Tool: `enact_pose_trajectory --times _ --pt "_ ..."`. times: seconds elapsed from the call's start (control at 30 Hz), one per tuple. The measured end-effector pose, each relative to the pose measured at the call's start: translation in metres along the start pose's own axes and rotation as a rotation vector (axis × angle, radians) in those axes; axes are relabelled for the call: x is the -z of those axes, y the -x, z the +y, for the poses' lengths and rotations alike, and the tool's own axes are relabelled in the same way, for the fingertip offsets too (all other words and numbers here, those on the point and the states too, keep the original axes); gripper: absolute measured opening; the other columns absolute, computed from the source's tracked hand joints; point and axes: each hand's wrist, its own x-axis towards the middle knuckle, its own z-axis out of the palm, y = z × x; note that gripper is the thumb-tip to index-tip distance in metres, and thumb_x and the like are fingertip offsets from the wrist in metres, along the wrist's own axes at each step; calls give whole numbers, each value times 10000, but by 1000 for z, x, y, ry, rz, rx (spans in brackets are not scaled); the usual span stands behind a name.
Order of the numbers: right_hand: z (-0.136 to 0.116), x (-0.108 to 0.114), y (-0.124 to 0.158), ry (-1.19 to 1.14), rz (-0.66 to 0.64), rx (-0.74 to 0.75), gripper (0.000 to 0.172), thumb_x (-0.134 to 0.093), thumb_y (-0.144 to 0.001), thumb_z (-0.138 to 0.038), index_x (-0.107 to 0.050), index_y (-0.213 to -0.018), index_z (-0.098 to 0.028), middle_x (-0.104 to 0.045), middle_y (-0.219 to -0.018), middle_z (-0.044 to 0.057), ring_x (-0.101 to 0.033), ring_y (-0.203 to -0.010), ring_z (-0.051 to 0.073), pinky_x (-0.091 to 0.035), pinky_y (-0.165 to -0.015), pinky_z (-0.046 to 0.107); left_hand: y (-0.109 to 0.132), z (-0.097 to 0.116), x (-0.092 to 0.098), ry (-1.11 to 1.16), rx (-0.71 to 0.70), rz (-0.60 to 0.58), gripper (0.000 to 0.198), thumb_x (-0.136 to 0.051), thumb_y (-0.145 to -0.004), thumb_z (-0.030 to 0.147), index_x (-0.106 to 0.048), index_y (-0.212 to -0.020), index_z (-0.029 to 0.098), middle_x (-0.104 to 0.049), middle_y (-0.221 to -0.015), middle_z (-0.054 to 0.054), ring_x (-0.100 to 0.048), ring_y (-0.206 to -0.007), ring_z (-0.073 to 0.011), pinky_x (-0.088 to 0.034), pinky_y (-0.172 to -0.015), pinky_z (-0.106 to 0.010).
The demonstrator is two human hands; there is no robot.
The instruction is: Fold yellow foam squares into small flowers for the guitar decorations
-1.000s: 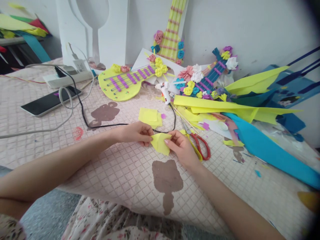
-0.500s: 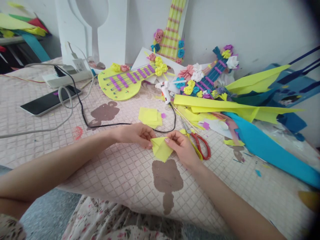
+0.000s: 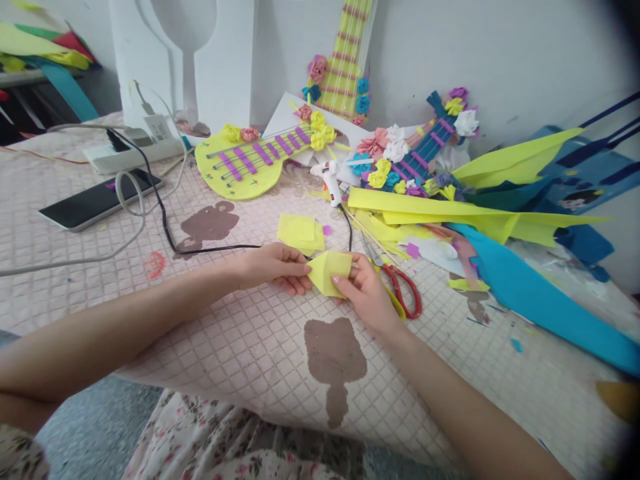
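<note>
Both my hands pinch one small yellow foam piece [image 3: 327, 272] just above the pink quilted cloth [image 3: 240, 347]. My left hand [image 3: 273, 267] grips its left corner with fingers closed. My right hand [image 3: 365, 293] holds its lower right edge between thumb and fingers. More yellow foam squares [image 3: 299, 233] lie just beyond my hands. Red-handled scissors [image 3: 400, 287] rest right beside my right hand.
A white glue gun [image 3: 330, 181] with a black cord [image 3: 165, 213] lies behind. Foam guitars [image 3: 250, 163] decorated with flowers lean at the back. Yellow and blue foam sheets [image 3: 500, 267] pile up at the right. A phone [image 3: 97, 203] and power strip [image 3: 133, 150] sit at the left.
The yellow foam piece has been turned and lifted slightly between my fingers, its flat side now facing up; both hands stayed nearly in place.
</note>
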Motion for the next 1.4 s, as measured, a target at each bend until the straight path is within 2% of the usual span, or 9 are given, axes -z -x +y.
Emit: enact_pose_trajectory --times 0.13,0.27,0.47,0.57,0.67,0.77,0.87,1.0,1.4 --pt "-4 7 -1 123 -132 7 195 -538 -831 -267 -519 -1022 -230 -649 -823 -4 -579 -627 123 -471 -525 235 3 1 4 -155 -113 -6 373 -695 -763 337 -560 -1047 136 -696 -808 -34 -658 -731 -126 -520 -667 -251" --pt "-5 13 0 247 -294 61 256 -535 -828 -212 -533 -1082 -241 -657 -919 11 -619 -775 154 -511 -682 296 3 -4 1 -269 -227 -63 436 -685 -748 276 -493 -1121 156 -672 -781 -13 -636 -672 -116 -473 -587 -212" --pt "1 9 -1 353 -113 96 370 -544 -839 -245 -460 -1199 -236 -580 -757 -21 -555 -623 131 -442 -544 249 6 -7 -6 -440 -170 41 399 -648 -747 256 -448 -1079 166 -623 -652 31 -583 -530 -110 -429 -474 -191" --pt "5 5 -1 455 -4 199 335 -555 -829 -232 -492 -1157 -226 -578 -867 20 -574 -734 156 -470 -609 281 11 -3 -5 -569 -117 6 424 -645 -747 268 -436 -1104 170 -632 -643 30 -591 -534 -124 -435 -487 -204" --pt "3 3 2 617 109 355 327 -558 -824 -216 -510 -1147 -230 -545 -1072 77 -557 -844 183 -481 -674 317 16 3 -3 -820 -251 236 357 -625 -768 277 -498 -1082 165 -626 -685 16 -573 -572 -117 -433 -544 -220" --pt "-4 3 7 733 185 469 287 -545 -830 -191 -526 -1115 -227 -518 -1071 73 -517 -693 142 -471 -673 330 16 6 -2 -938 -454 400 281 -633 -762 242 -568 -1021 156 -624 -792 -16 -565 -667 -120 -443 -619 -232" --pt "-11 3 12 784 48 476 83 -522 -856 -177 -565 -915 -215 -562 -896 36 -526 -684 144 -455 -644 304 13 3 -3 -941 -559 223 154 -602 -791 207 -622 -933 151 -624 -883 -42 -571 -752 -123 -454 -693 -236" --pt "-12 0 15 835 -149 369 61 -574 -824 -177 -560 -873 -211 -574 -906 35 -552 -738 155 -453 -647 300 9 -6 -7 -983 -574 79 133 -571 -824 188 -645 -925 142 -591 -917 -56 -556 -745 -117 -440 -683 -233" --pt "-3 0 10 875 -176 329 102 -531 -827 -112 -506 -782 -201 -529 -844 12 -534 -760 146 -420 -670 281 2 -13 -15 -976 -633 142 76 -536 -757 70 -588 -752 125 -543 -757 -6 -480 -619 -81 -383 -584 -200"
